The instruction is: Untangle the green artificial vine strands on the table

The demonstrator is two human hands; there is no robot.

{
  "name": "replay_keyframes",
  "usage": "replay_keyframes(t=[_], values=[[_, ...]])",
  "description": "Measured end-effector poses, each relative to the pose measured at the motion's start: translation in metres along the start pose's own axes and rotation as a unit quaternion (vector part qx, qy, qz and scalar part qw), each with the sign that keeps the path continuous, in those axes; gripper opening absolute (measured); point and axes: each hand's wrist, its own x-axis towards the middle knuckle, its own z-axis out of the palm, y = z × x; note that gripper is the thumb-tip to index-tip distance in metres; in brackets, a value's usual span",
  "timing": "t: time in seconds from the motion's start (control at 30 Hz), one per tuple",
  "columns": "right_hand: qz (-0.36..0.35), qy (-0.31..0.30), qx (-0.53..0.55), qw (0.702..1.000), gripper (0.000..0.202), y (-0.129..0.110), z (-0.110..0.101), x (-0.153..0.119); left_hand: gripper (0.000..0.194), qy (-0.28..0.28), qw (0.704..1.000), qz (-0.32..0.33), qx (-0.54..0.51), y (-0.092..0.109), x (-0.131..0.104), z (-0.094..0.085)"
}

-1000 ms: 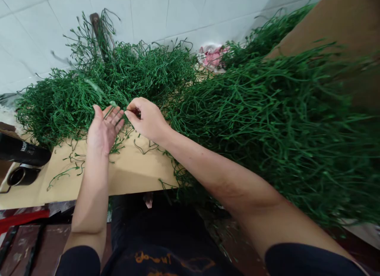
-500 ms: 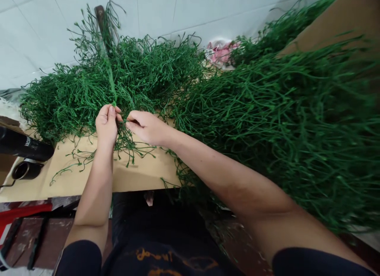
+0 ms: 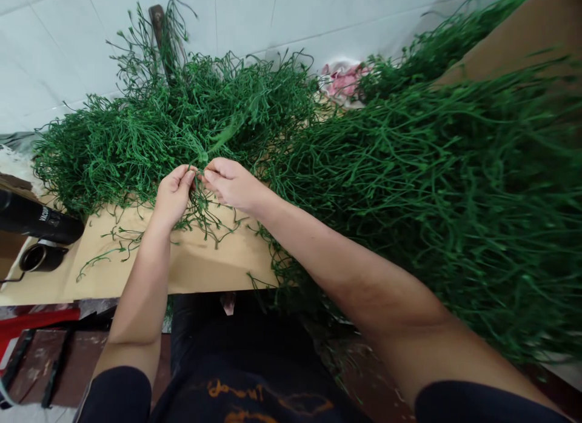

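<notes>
Just inside the bare six-o'clock edge of the cardboard [image 3: 218, 271], left hand [image 3: 174, 193] and right hand [image 3: 234, 183] pinch a green stem [image 3: 224, 137]; toward one o'clock, a white bowl [image 3: 342, 63] holds pink pieces [image 3: 344, 83].

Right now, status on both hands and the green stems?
Left hand and right hand pinched close together, thin green branching stem at fingertips. Tangled dark-green stem pile crowding close behind.

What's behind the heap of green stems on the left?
White tiled wall, and the top of a dark brown bar rising behind or among the stems. The stems cover the bar's lower end; anything else back there is hidden.
</notes>
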Motion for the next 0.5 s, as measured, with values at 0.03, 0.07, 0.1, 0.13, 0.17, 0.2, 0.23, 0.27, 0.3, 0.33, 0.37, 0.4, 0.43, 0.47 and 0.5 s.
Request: replay_keyframes(t=[0.03, 0.07, 0.1, 0.13, 0.17, 0.2, 0.23, 0.27, 0.3, 0.33, 0.37, 0.4, 0.43, 0.47, 0.5], values=[[0.0, 0.007, -0.008, 1.0, 0.022, 0.001, 0.001, 0.001, 0.022, 0.012, 0.999, 0.01, 0.043, -0.001, 0.001, 0.001], [-0.001, 0.014, -0.019, 1.0, 0.025, 0.002, 0.002, 0.002, 0.021, 0.023, 0.995, 0.025, 0.089, -0.001, 0.001, 0.003], [-0.002, 0.02, -0.031, 0.999, 0.027, 0.003, 0.003, 0.002, 0.021, 0.031, 0.99, 0.042, 0.133, -0.002, 0.002, 0.004], [-0.001, 0.025, -0.042, 0.999, 0.029, 0.003, 0.003, 0.0, 0.02, 0.038, 0.983, 0.057, 0.173, -0.003, 0.004, 0.006], [0.003, 0.029, -0.051, 0.998, 0.029, 0.002, 0.004, -0.003, 0.019, 0.048, 0.976, 0.065, 0.204, -0.007, 0.005, 0.007], [0.004, 0.035, -0.057, 0.998, 0.029, 0.0, 0.005, -0.009, 0.017, 0.061, 0.97, 0.059, 0.228, -0.011, 0.007, 0.006], [-0.004, 0.037, -0.066, 0.997, 0.028, -0.003, 0.005, -0.017, 0.017, 0.078, 0.966, 0.033, 0.245, -0.018, 0.01, 0.003], [-0.026, 0.035, -0.075, 0.996, 0.027, -0.008, 0.005, -0.028, 0.018, 0.103, 0.96, -0.011, 0.258, -0.026, 0.012, -0.001], [-0.058, 0.026, -0.085, 0.994, 0.026, -0.013, 0.004, -0.04, 0.02, 0.131, 0.954, -0.063, 0.264, -0.034, 0.015, -0.007], [-0.104, 0.005, -0.095, 0.99, 0.023, -0.018, 0.001, -0.051, 0.025, 0.164, 0.941, -0.133, 0.264, -0.042, 0.017, -0.014], [-0.147, -0.013, -0.111, 0.983, 0.021, -0.022, -0.003, -0.061, 0.027, 0.191, 0.932, -0.176, 0.254, -0.048, 0.019, -0.021], [-0.177, -0.017, -0.133, 0.975, 0.019, -0.025, -0.01, -0.068, 0.028, 0.199, 0.934, -0.185, 0.233, -0.051, 0.02, -0.028], [-0.191, 0.005, -0.163, 0.968, 0.019, -0.026, -0.019, -0.071, 0.027, 0.207, 0.945, -0.16, 0.197, -0.05, 0.021, -0.032], [-0.185, 0.049, -0.206, 0.96, 0.018, -0.026, -0.03, -0.071, 0.026, 0.198, 0.96, -0.13, 0.151, -0.046, 0.022, -0.035], [-0.166, 0.1, -0.261, 0.946, 0.016, -0.023, -0.044, -0.068, 0.026, 0.178, 0.973, -0.104, 0.102, -0.039, 0.022, -0.035]])
